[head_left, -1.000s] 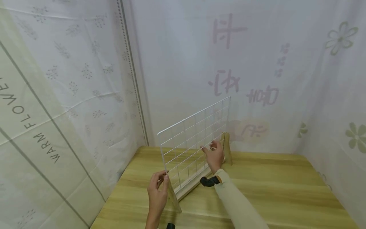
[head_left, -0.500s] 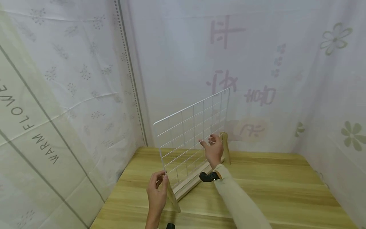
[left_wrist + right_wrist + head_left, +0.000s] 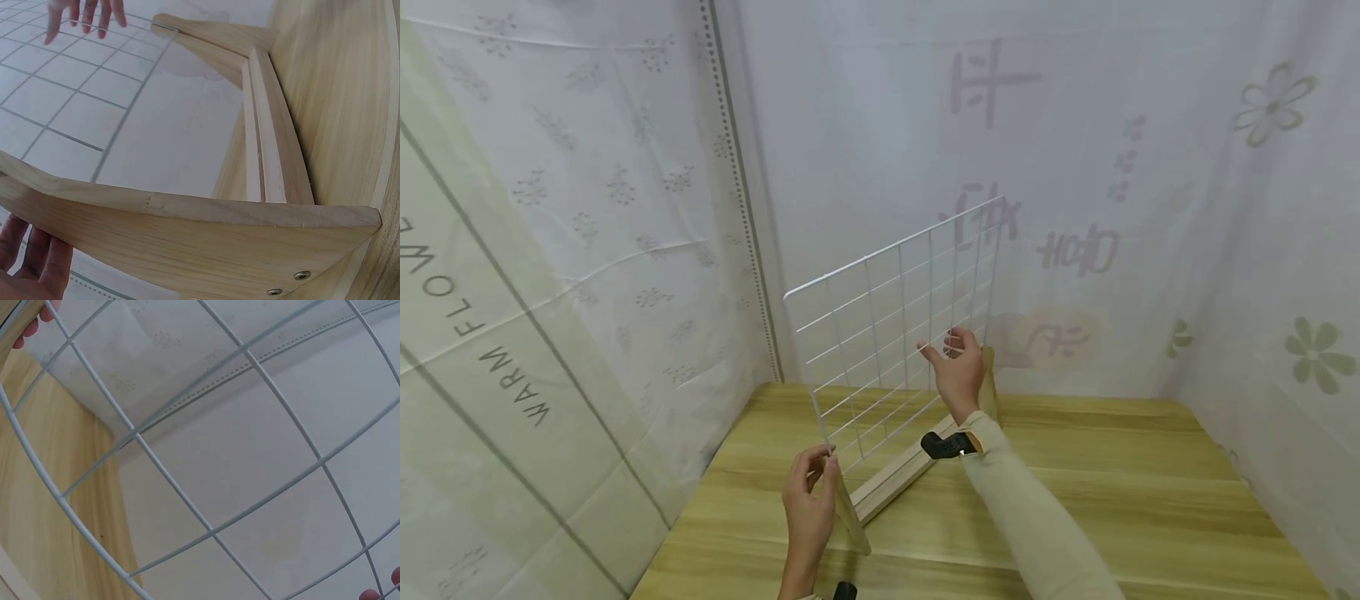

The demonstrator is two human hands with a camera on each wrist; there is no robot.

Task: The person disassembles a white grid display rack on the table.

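A white wire grid panel (image 3: 899, 244) stands upright over a wooden stand (image 3: 895, 483). The panel's lower edge is above the stand's grooved base rail, and its side edges run down along the two end pieces. My left hand (image 3: 808, 504) pinches the top of the near wooden end piece (image 3: 250, 250), fingertips right at the grid's edge wire. My right hand (image 3: 958, 371) grips the grid's wires toward its far end, thumb on one side and fingers through the openings. In the right wrist view the wires (image 3: 322, 461) fill the picture, with right fingertips (image 3: 370, 594) at the bottom corner.
The stand rests on a wood-grain table (image 3: 1112, 492). Patterned white curtains (image 3: 865, 125) hang at the back and both sides, close behind the table's far edge. A black wrist strap (image 3: 951, 445) is on the right wrist.
The wire grid has risen steadily, its lower edge coming up off the stand's rail. My right hand has moved up with it, while my left hand has stayed at the near end piece.
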